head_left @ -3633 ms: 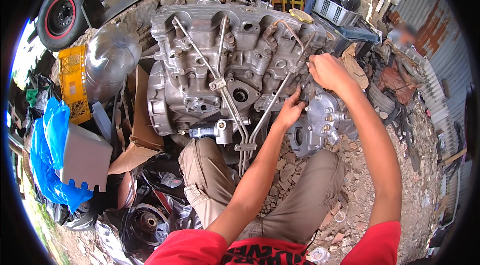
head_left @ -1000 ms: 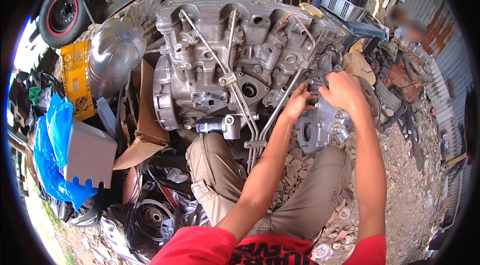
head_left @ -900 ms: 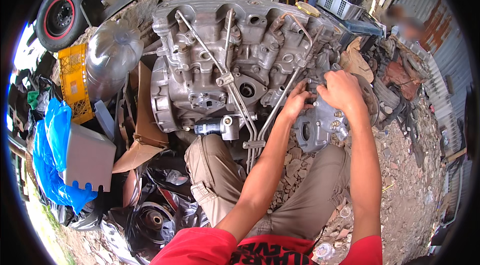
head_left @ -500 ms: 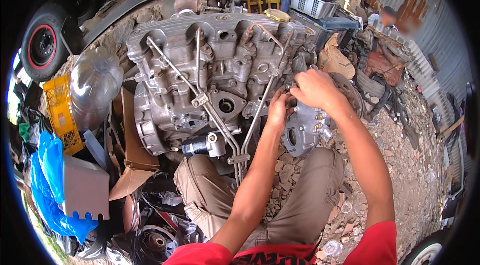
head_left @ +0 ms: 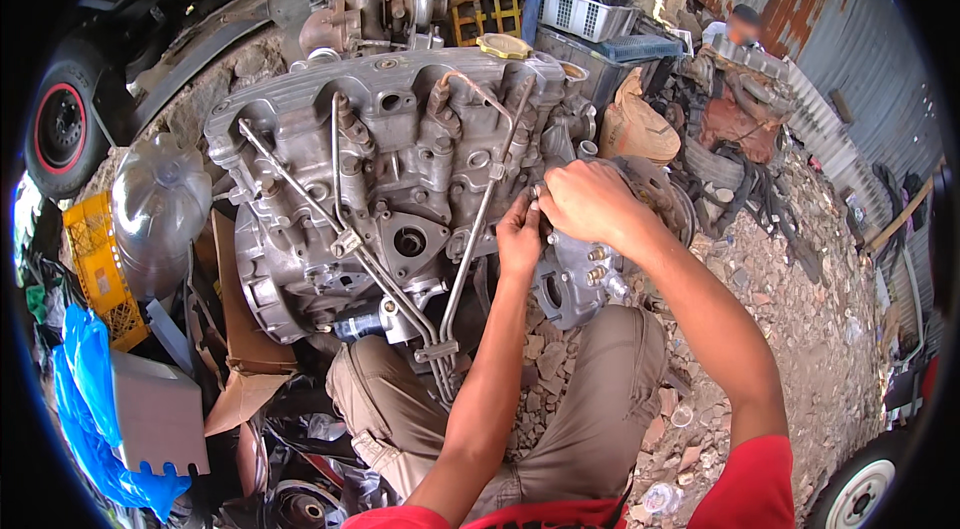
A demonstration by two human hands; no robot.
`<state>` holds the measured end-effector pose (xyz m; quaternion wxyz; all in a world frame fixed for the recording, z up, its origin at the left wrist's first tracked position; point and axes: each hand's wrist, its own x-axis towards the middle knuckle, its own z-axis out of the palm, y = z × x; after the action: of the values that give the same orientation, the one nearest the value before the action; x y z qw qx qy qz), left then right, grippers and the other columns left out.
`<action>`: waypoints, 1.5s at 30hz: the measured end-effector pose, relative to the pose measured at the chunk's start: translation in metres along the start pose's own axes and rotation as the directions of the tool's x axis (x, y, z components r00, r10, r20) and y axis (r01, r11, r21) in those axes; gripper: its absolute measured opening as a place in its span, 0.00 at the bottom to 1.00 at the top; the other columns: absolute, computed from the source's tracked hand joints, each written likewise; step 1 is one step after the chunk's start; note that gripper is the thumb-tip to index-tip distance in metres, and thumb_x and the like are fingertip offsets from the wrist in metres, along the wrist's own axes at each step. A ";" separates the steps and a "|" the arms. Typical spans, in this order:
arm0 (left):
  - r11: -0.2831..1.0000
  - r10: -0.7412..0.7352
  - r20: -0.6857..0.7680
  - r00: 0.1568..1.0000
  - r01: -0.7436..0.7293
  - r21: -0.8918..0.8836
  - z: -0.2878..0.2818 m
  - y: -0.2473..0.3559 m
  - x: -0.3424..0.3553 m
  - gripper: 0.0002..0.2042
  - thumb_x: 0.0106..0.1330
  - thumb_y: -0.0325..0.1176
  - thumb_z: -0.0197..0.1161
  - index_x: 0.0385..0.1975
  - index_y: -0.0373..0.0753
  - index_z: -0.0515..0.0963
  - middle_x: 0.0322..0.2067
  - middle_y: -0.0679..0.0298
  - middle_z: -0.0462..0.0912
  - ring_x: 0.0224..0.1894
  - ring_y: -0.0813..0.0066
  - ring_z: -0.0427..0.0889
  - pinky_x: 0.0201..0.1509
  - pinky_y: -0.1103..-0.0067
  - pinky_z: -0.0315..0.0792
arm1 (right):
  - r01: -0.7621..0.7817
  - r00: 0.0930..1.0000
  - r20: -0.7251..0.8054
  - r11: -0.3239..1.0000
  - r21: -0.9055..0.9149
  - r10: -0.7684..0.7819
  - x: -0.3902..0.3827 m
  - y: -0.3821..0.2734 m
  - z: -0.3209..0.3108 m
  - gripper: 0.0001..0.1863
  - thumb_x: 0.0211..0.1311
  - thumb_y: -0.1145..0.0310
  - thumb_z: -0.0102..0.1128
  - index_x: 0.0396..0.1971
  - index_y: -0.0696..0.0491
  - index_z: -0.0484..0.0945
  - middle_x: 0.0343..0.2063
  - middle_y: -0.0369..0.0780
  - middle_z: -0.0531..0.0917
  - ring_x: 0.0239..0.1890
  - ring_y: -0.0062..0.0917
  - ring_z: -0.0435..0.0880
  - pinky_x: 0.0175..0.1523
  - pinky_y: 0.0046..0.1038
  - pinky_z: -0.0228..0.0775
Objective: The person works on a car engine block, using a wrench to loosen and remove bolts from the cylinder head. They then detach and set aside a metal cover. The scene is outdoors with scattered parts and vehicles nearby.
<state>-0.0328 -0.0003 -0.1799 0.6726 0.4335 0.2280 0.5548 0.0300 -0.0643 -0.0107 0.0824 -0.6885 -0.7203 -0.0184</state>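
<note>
Left hand (head_left: 519, 231) and right hand (head_left: 592, 201) meet near the right end of the engine (head_left: 385, 164), just above a grey metal housing (head_left: 574, 274) — fingers bunched narrow, anything pinched too hidden to tell.

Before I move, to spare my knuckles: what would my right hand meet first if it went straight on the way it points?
Your right hand would probably meet your left hand first; the slanting metal pipe seems next, though depth is unclear.

engine (head_left: 400, 169): grey | cap (head_left: 503, 46): yellow | trousers (head_left: 605, 369): khaki | sleeve (head_left: 745, 484): red | sheet-metal wall (head_left: 855, 74): grey, rust-streaked
</note>
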 end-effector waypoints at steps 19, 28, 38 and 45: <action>0.945 0.091 0.008 0.996 -0.089 0.314 -0.006 -0.006 0.001 0.17 0.66 0.25 0.57 0.53 0.24 0.72 0.35 0.62 0.85 0.31 0.86 0.77 0.32 0.85 0.72 | -0.039 0.995 0.095 0.999 -0.019 0.041 0.007 -0.013 -0.001 0.17 0.59 0.64 0.53 0.24 0.64 0.79 0.24 0.57 0.80 0.32 0.53 0.81 0.42 0.47 0.74; 0.827 0.106 -0.109 0.988 -0.027 0.562 0.009 0.015 -0.009 0.19 0.69 0.32 0.54 0.57 0.30 0.71 0.15 0.58 0.79 0.18 0.82 0.75 0.25 0.78 0.69 | -0.100 0.989 -0.112 0.995 0.013 0.101 0.050 0.015 -0.003 0.19 0.62 0.60 0.55 0.25 0.64 0.78 0.26 0.58 0.80 0.34 0.54 0.80 0.40 0.49 0.73; 0.823 0.233 -0.223 0.947 -0.070 0.564 0.015 0.009 -0.005 0.15 0.67 0.32 0.59 0.49 0.29 0.77 0.16 0.55 0.80 0.17 0.83 0.72 0.23 0.78 0.68 | -0.110 0.962 -0.255 0.993 -0.034 0.097 0.061 0.014 0.000 0.12 0.57 0.64 0.58 0.26 0.60 0.81 0.27 0.53 0.83 0.35 0.49 0.84 0.41 0.45 0.77; 0.884 0.175 -0.275 0.945 -0.028 0.466 0.018 0.022 -0.003 0.16 0.63 0.33 0.64 0.46 0.30 0.79 0.23 0.54 0.82 0.23 0.83 0.75 0.29 0.79 0.69 | -0.071 0.933 -0.348 0.994 0.083 0.096 0.059 0.015 0.004 0.12 0.57 0.66 0.59 0.27 0.62 0.76 0.27 0.56 0.81 0.35 0.52 0.81 0.41 0.47 0.74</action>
<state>-0.0321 -0.0091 -0.1527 0.4774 0.4985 0.4308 0.5814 0.0421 -0.0046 -0.0072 0.2341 -0.7008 -0.6644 -0.1127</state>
